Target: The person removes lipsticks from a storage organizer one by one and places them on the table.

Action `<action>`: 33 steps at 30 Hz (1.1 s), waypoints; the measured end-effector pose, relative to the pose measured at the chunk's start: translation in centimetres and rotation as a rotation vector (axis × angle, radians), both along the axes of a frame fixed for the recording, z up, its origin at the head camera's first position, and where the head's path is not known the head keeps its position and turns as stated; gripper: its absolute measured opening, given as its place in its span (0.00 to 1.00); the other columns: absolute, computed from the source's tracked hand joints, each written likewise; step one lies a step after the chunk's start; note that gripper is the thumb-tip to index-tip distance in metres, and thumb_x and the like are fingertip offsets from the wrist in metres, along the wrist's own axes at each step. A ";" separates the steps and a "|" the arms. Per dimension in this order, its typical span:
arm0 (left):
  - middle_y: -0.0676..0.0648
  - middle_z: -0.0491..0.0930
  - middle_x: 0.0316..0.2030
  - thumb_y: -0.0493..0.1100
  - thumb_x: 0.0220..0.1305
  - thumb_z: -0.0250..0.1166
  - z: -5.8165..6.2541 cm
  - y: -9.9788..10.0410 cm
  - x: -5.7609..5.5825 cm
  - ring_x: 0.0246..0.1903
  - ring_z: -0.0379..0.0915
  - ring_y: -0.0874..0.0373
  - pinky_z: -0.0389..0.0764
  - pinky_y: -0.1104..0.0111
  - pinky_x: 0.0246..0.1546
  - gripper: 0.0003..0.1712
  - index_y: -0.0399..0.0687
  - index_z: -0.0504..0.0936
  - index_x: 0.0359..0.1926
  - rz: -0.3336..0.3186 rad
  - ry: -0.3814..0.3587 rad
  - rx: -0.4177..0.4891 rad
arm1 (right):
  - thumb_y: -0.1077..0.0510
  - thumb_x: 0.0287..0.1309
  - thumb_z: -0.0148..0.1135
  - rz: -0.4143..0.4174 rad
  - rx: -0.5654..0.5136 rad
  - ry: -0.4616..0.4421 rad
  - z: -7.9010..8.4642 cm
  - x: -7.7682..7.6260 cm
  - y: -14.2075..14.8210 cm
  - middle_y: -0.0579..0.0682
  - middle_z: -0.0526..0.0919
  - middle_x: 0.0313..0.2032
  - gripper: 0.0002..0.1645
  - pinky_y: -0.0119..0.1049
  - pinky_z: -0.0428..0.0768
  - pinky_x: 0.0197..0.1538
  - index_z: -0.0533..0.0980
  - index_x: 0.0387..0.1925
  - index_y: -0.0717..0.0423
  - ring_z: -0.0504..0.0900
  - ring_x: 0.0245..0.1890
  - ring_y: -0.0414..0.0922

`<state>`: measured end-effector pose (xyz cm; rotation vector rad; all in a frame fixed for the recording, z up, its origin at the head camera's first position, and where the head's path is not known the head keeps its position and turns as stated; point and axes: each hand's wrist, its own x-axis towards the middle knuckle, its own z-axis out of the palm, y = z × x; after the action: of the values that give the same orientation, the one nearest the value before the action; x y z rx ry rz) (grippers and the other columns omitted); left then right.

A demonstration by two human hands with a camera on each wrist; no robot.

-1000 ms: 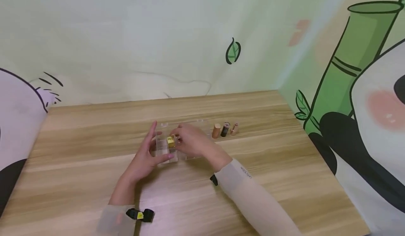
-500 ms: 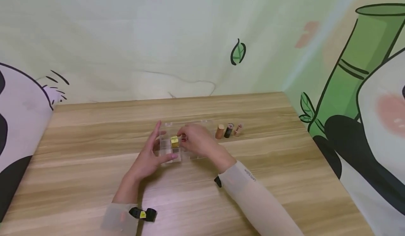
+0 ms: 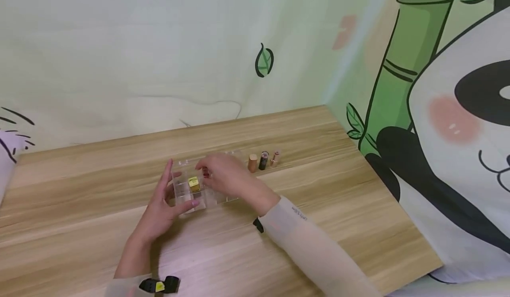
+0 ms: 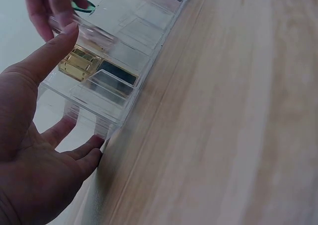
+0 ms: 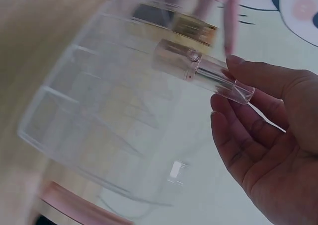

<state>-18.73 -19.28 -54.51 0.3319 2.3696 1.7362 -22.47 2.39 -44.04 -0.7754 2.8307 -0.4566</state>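
Note:
A clear compartmented organizer (image 3: 182, 190) lies on the table. My left hand (image 3: 159, 215) holds its left end, thumb along the near side and fingers at the far side and end. In one of the compartments stands a gold-topped lipstick (image 3: 194, 183) with a dark lower part, seen lengthwise in the left wrist view. My right hand (image 3: 227, 175) is over the middle of the organizer. Between thumb and fingers it pinches a lipstick (image 5: 198, 68) with a clear cap and shiny pinkish body, beside the gold one. In the head view the fingers mostly hide it.
Right of the organizer three lipsticks stand in a row: an orange-brown tube (image 3: 252, 163), a black one (image 3: 263, 160) and a pinkish one (image 3: 275, 158). The wooden table (image 3: 326, 190) meets a cartoon-printed wall cloth (image 3: 191, 67) at the back and right.
The head view has turned to the right, so the scene sits further left. My right hand and its lipstick have shifted slightly relative to the gold lipstick. The left hand keeps its hold.

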 end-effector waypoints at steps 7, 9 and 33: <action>0.42 0.54 0.79 0.44 0.58 0.80 0.1 0.0 0.3 0.76 0.53 0.29 0.52 0.30 0.73 0.72 0.91 0.32 0.79 0.006 -0.011 -0.004 | 0.55 0.67 0.70 0.013 -0.130 0.000 3.4 0.7 1.5 0.47 0.88 0.50 0.20 0.34 0.83 0.56 0.82 0.58 0.53 0.85 0.49 0.41; 0.42 0.53 0.79 0.45 0.58 0.80 0.1 0.0 0.4 0.77 0.52 0.29 0.51 0.29 0.73 0.72 0.91 0.32 0.79 0.007 -0.014 -0.007 | 0.55 0.67 0.70 0.016 -0.153 0.009 4.2 0.7 2.2 0.47 0.87 0.50 0.19 0.34 0.83 0.56 0.83 0.57 0.54 0.85 0.49 0.41; 0.40 0.55 0.78 0.46 0.59 0.79 -0.2 -0.3 0.0 0.75 0.55 0.28 0.53 0.30 0.73 0.70 0.91 0.34 0.79 0.008 0.019 0.002 | 0.57 0.63 0.73 -0.014 -0.178 0.150 7.6 -0.1 7.0 0.46 0.87 0.47 0.16 0.42 0.83 0.53 0.86 0.52 0.53 0.87 0.47 0.43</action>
<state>-18.72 -19.59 -54.74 0.3416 2.3854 1.7470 -22.58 9.37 -36.45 -0.8557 2.9654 -0.6884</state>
